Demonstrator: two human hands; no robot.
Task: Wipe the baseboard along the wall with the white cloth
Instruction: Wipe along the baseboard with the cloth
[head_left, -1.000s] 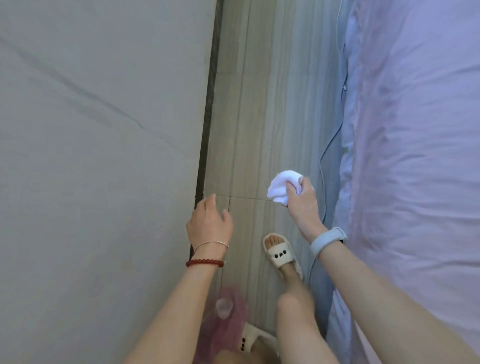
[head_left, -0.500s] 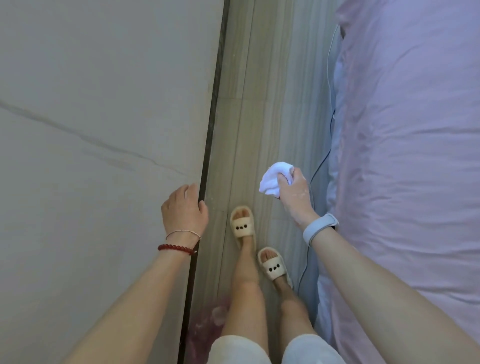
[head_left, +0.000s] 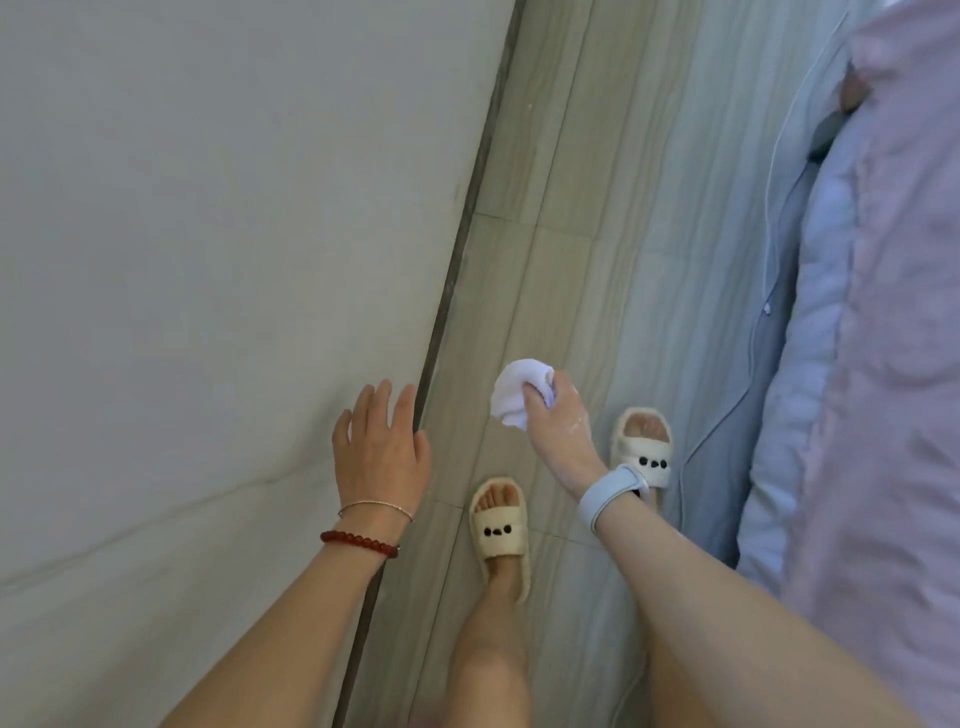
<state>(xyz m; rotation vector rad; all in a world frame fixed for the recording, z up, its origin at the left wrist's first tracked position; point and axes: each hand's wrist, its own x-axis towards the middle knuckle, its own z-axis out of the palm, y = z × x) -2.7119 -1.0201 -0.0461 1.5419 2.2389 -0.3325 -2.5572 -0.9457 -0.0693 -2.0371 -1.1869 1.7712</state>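
Your white cloth (head_left: 519, 396) looks soft and crumpled. At upper left, the wall (head_left: 208, 234) is smooth and matt. The floor (head_left: 587, 260) shows faintly glossy wood-grain tile.

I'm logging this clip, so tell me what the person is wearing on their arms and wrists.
Both forearms are bare, no sleeves. The left hand has two bracelets at its wrist: a thin metal bangle and a dark red bead bracelet. The right hand has a pale blue-grey wristband.
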